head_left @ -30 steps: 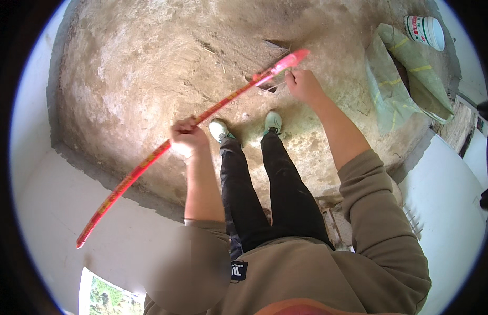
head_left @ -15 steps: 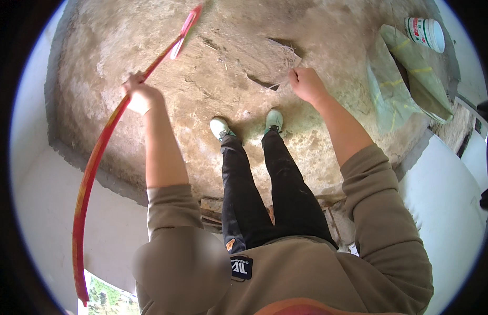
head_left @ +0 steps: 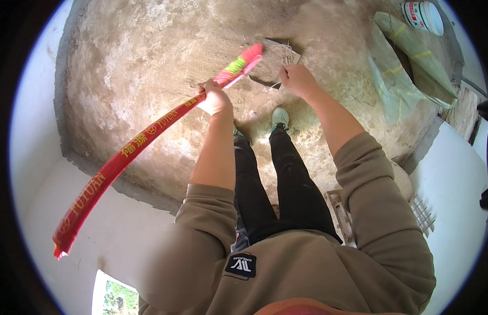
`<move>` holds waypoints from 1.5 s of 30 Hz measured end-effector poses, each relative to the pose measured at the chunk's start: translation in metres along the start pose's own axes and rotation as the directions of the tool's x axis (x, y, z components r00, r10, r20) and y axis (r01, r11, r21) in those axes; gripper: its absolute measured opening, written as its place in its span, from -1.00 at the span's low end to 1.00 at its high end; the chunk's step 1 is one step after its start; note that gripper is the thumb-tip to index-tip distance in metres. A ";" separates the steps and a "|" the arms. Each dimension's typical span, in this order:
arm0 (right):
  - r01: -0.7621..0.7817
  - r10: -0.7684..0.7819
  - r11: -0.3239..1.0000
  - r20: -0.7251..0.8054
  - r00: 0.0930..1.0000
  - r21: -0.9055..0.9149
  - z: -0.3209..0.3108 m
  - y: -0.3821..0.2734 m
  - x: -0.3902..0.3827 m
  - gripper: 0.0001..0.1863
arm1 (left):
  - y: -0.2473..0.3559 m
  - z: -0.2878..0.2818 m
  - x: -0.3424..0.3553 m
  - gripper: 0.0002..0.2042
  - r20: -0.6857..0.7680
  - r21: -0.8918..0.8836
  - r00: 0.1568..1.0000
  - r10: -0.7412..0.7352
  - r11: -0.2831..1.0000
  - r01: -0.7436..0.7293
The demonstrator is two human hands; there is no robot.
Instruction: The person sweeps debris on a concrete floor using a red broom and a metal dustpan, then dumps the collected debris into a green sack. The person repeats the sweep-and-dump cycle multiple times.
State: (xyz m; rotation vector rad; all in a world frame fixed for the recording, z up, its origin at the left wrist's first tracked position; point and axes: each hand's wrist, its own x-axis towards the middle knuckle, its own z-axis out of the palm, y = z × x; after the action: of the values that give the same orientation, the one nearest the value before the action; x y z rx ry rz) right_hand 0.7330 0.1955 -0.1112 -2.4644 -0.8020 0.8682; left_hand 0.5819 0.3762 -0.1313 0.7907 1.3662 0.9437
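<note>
One red broom [head_left: 149, 131], upper left to centre, left hand [head_left: 215, 97] fingers clamped on its handle | right hand [head_left: 296, 79] fingers curled, holding nothing | concrete floor [head_left: 139, 63] dusty, sweeping unfinished.

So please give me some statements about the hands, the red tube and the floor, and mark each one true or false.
1. The left hand grips the long red tube. True.
2. The right hand also grips the tube. False: it is off the tube, beside its far end.
3. A white bucket stands at the upper right. True.
4. The floor is covered with blue carpet. False: it is bare, rough concrete.
5. A green sack lies on the floor to the right. True.
</note>
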 end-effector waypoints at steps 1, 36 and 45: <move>0.011 -0.011 1.000 -0.009 1.000 -0.004 0.001 0.002 -0.001 -0.62 | 0.001 -0.001 -0.009 -0.77 0.006 0.035 1.000 -0.030 0.999 0.030; -0.094 0.406 0.835 -0.492 0.770 0.542 -0.426 -0.015 -0.323 -0.49 | 0.363 -0.128 0.010 -0.70 -0.108 0.152 0.947 0.301 0.947 -0.284; -0.159 0.714 0.508 -0.310 0.628 0.847 -0.587 -0.029 -0.302 -0.63 | 0.343 -0.052 0.106 -0.72 -0.133 0.296 0.969 0.210 0.941 -0.164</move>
State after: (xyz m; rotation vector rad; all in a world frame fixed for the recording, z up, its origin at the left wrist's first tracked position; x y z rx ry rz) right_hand 0.9194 -0.0799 0.4604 -1.9155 0.4925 0.3051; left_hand 0.4960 0.6160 0.1264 1.0970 1.6134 0.9891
